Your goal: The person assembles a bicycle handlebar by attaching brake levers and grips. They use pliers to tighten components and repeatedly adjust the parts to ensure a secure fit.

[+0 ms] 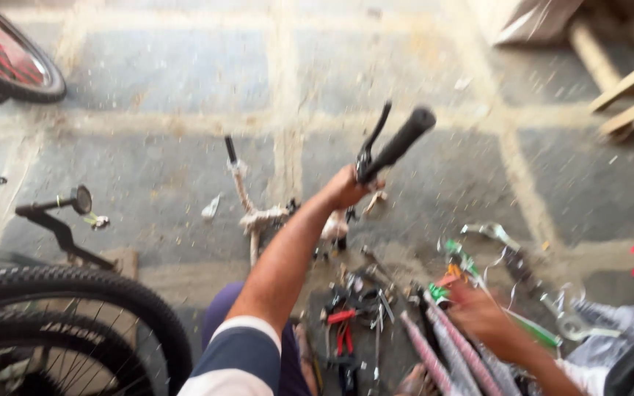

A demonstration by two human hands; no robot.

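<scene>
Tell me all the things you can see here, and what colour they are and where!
Handlebar: one, black grip with a brake lever, centre, held up.
Bicycle wheels: two black knobbly tyres overlapping, bottom left; another with red spokes, top left corner.
Pedal crank: one, black, left, above the tyres.
Pliers: red handles, among scattered small tools on the floor, bottom centre; count unclear.
Frame tubes: about two, wrapped pinkish, bottom right of centre.
Spanner: one, silver, right.
Wooden boards: pale, top right.
Stone floor: grey slabs, dusty.
Left hand: gripping the handlebar.
Right hand: blurred, over the wrapped tubes.
</scene>
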